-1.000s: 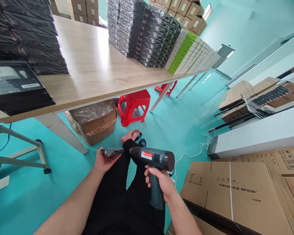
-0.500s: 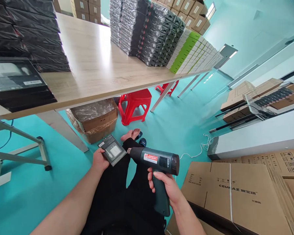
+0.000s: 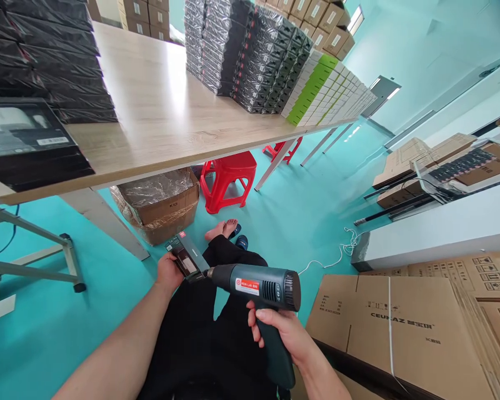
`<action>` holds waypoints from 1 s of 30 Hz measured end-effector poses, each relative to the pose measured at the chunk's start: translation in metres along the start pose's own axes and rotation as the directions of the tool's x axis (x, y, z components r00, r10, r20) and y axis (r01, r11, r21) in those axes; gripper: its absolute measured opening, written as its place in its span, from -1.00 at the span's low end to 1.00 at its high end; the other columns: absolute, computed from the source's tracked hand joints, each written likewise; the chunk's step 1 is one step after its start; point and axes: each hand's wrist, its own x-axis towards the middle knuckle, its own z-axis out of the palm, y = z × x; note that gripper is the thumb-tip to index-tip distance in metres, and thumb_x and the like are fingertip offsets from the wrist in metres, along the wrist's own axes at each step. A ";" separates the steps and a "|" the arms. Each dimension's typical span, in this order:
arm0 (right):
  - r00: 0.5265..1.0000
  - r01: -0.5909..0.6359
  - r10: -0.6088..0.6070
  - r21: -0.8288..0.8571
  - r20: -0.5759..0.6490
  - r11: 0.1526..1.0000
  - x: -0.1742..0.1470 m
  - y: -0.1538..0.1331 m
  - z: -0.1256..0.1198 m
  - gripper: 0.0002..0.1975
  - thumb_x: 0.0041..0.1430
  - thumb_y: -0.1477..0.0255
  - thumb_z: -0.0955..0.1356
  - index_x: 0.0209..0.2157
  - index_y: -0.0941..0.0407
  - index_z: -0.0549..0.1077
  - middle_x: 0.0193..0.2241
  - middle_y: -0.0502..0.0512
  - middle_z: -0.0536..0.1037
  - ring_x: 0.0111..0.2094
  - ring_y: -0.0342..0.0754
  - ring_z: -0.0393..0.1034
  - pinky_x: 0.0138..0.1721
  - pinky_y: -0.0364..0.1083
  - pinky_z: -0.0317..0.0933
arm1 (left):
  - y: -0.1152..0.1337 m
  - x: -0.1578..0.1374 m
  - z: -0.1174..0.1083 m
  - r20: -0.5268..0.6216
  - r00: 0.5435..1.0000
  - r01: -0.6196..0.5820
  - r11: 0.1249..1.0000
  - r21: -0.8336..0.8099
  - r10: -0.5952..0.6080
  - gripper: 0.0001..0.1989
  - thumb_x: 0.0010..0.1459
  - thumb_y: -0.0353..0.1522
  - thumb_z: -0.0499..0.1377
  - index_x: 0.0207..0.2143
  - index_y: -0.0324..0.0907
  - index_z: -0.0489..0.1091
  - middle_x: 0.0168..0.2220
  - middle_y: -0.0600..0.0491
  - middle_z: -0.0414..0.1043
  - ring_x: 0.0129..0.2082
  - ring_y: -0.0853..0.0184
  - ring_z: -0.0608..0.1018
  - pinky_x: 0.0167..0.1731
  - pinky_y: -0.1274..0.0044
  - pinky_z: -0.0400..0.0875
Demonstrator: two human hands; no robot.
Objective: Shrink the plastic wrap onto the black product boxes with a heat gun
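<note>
A small dark product box (image 3: 188,256) with a pale picture on its face is gripped by my left hand (image 3: 169,272) above my lap, tilted so a side edge shows. My right hand (image 3: 275,328) is wrapped round the handle of a dark green heat gun (image 3: 254,284) with a red and white label. The gun's nozzle points left, close to the box's right end; whether they touch I cannot tell.
A wooden table (image 3: 150,122) carries stacks of film-wrapped black boxes (image 3: 270,61) and white-green boxes (image 3: 333,91). Below are an open carton (image 3: 166,208) and a red stool (image 3: 229,180). Large cartons (image 3: 400,322) stand at my right; a white cord (image 3: 325,264) lies on the floor.
My left hand has turned the box, so its side edge now shows. The heat gun has shifted slightly left and down, its nozzle still by the box.
</note>
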 end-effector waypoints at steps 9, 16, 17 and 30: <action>0.982 -0.103 0.100 0.010 0.158 0.995 -0.007 0.000 -0.026 -0.66 0.03 0.35 0.38 -0.17 0.25 0.48 -0.44 0.13 0.52 -0.54 -0.11 0.42 -0.56 -0.17 0.24 | 0.005 -0.027 0.006 0.366 0.879 0.260 0.951 0.171 -0.306 -0.51 0.12 -0.11 0.01 -0.10 -0.31 0.41 -0.29 -0.21 0.49 -0.28 -0.01 0.56 -0.34 0.19 0.46; 0.993 0.039 -0.038 0.004 -0.109 0.999 0.041 -0.021 -0.027 -0.70 -0.01 0.30 0.41 -0.26 0.21 0.48 -0.48 0.07 0.53 -0.56 -0.13 0.39 -0.56 -0.16 0.26 | 0.003 -0.048 0.019 0.320 0.893 0.287 0.948 0.141 -0.318 -0.64 0.14 -0.15 0.12 -0.12 -0.17 0.43 -0.31 -0.11 0.55 -0.27 0.03 0.59 -0.32 0.24 0.50; 0.992 0.061 -0.058 0.017 -0.108 0.998 0.048 -0.027 -0.018 -0.70 -0.01 0.30 0.40 -0.25 0.20 0.48 -0.47 0.05 0.52 -0.55 -0.15 0.39 -0.55 -0.17 0.27 | 0.004 -0.047 0.019 0.306 0.894 0.295 0.944 0.146 -0.326 -0.67 0.14 -0.18 0.12 -0.12 -0.16 0.43 -0.32 -0.09 0.55 -0.28 0.04 0.60 -0.33 0.25 0.52; 0.993 -0.079 0.088 -0.108 0.081 0.991 -0.002 -0.003 -0.041 -0.64 -0.05 0.19 0.46 -0.28 0.15 0.56 -0.42 0.18 0.57 -0.42 0.03 0.46 -0.40 -0.02 0.32 | 0.032 -0.071 0.007 0.220 0.946 0.084 0.839 0.537 -0.236 -0.87 0.01 -0.35 0.22 -0.36 -0.21 0.47 -0.57 -0.03 0.48 -0.54 0.12 0.56 -0.50 0.36 0.46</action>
